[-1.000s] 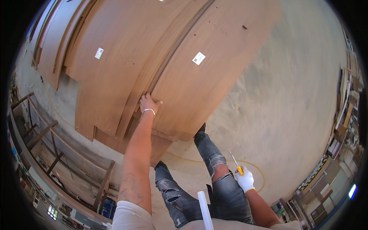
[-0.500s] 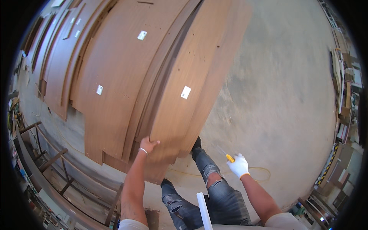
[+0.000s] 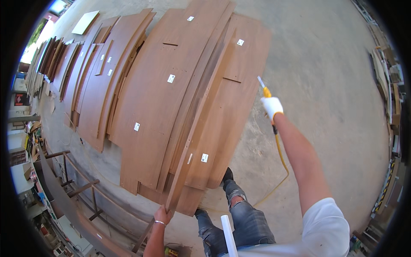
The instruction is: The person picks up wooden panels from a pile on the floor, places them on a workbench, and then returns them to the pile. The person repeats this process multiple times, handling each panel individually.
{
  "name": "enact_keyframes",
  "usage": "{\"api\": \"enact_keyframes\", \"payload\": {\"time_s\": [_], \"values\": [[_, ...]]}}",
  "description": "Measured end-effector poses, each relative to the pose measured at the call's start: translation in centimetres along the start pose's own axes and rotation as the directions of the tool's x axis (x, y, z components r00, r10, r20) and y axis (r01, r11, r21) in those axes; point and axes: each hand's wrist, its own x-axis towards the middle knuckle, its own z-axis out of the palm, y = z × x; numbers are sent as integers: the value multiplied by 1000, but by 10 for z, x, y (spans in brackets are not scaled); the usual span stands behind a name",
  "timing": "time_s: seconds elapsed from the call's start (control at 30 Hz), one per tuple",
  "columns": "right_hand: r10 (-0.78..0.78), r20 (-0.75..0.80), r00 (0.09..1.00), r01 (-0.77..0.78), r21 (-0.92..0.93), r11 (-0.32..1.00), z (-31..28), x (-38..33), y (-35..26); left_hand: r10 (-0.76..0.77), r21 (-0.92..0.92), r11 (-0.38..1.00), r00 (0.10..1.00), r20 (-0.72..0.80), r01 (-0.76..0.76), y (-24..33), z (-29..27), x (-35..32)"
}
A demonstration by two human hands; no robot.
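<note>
While the bare left hand [image 3: 163, 215] grips the near end of a brown board [image 3: 198, 115] standing edge-up on the stacked panels [image 3: 240, 96], the gloved right hand [image 3: 272, 107] grasps a yellow hose-fed tool [image 3: 266, 91] beyond the stack's right edge. Likely step: steadying the board; next move calls for a firm left hold, tool well aimed.

The raised board [image 3: 198, 121] slants across the right part of a panel pile [image 3: 154, 107], its near end in the left hand [image 3: 163, 215]. Farther left lie more panels [image 3: 95, 115]; nearer the person stands a frame [image 3: 82, 189]. Right of the pile, the right hand [image 3: 272, 107] holds an air gun [image 3: 267, 92], its hose [image 3: 286, 165] running back toward the legs [image 3: 246, 222].
</note>
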Motion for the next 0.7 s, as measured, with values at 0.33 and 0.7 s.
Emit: {"api": "enact_keyframes", "payload": {"time_s": [0.33, 0.7], "values": [[-107, 88, 990, 129, -304, 944, -11, -25, -30, 22, 2, 1000, 999, -42, -22, 52, 1, -111], [74, 492, 868, 130, -367, 921, 82, -230, 155, -173, -561, 826, 971, -165, 52, 40, -35, -124]]}}
